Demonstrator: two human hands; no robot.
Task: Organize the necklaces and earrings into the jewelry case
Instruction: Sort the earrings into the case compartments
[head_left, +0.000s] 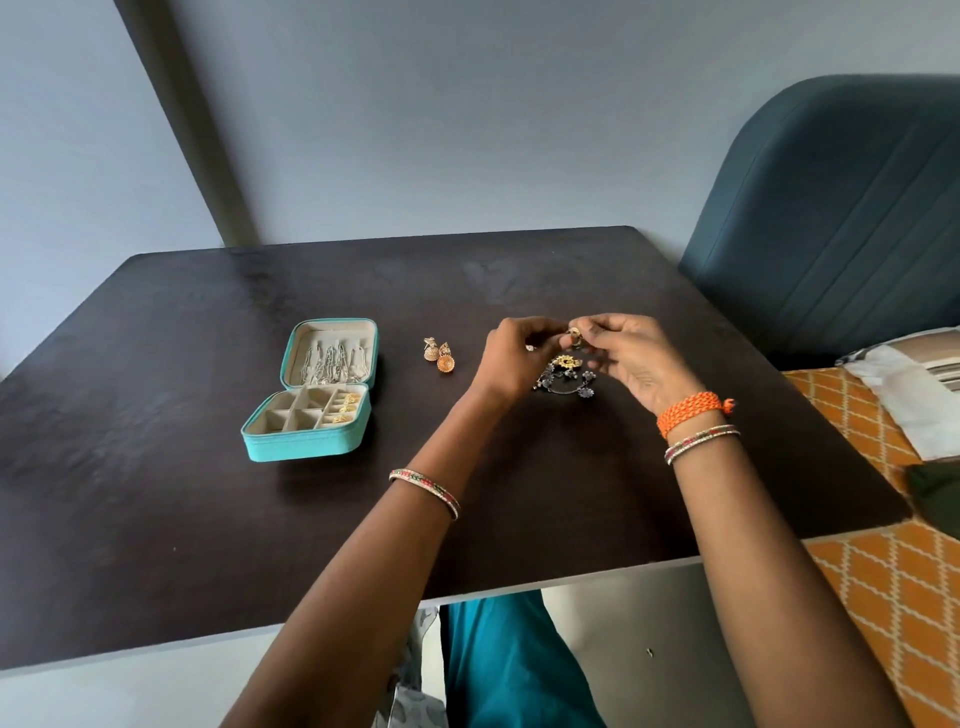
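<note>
A teal jewelry case (291, 449) lies open at the table's left. Silver necklaces (332, 361) hang in its lid, and gold earrings (347, 408) sit in its right compartments. A pair of gold jhumka earrings (439, 356) lies on the table between the case and my hands. My left hand (514, 358) and my right hand (631, 356) meet above the table, and both pinch a small gold earring (574, 336) between their fingertips. Under them lies a heap of dark jewelry with a gold flower piece (566, 374).
The dark table (208, 519) has its near edge just above my lap. A blue upholstered chair (831, 234) stands at the right rear. An orange patterned cloth (893, 597) with a white packet (919, 405) lies at the right.
</note>
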